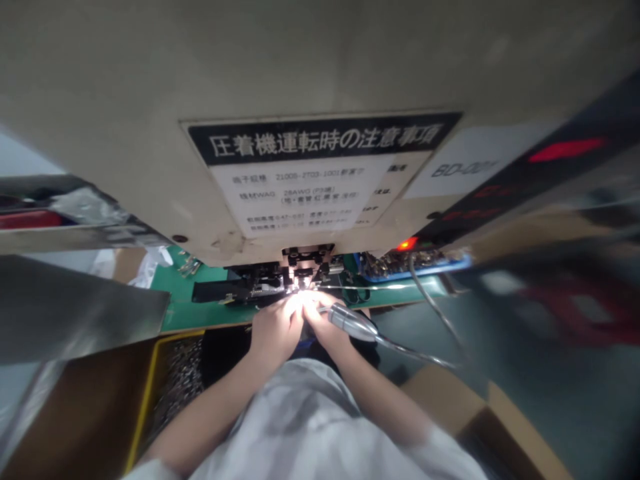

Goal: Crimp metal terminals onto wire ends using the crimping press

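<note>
The left hand (276, 329) and the right hand (326, 327) were held close together directly below the tooling of a crimping press (305, 270), with the fingertips of both hands converging at its brightly lit opening. Neither hand was spread wide. The right hand gripped a silver handpiece (353, 323), which pointed away to the person's right, and a thin cable (415, 353) trailed from its rear end. Glare hid whatever the left fingers (295, 308) might have been pinching, so the left hand's hold could not be determined.

The step in hand appeared to be close work at the press opening. The position called for both hands to remain steady and clear of the tooling.

Beyond the hands, a Japanese caution label (320, 173) was fixed to the beige press housing (150, 87), and a red lamp (407, 244) was lit to its right. A green mat (200, 310) covered the counter beneath the tooling. A blue tray (415, 270) of metal parts sat beyond the right hand. Nearer the person, a yellow-rimmed bin (157, 367) of small metal pieces lay below and left of the left hand, and a cardboard box (450, 400) stood below and right of the right hand.
</note>
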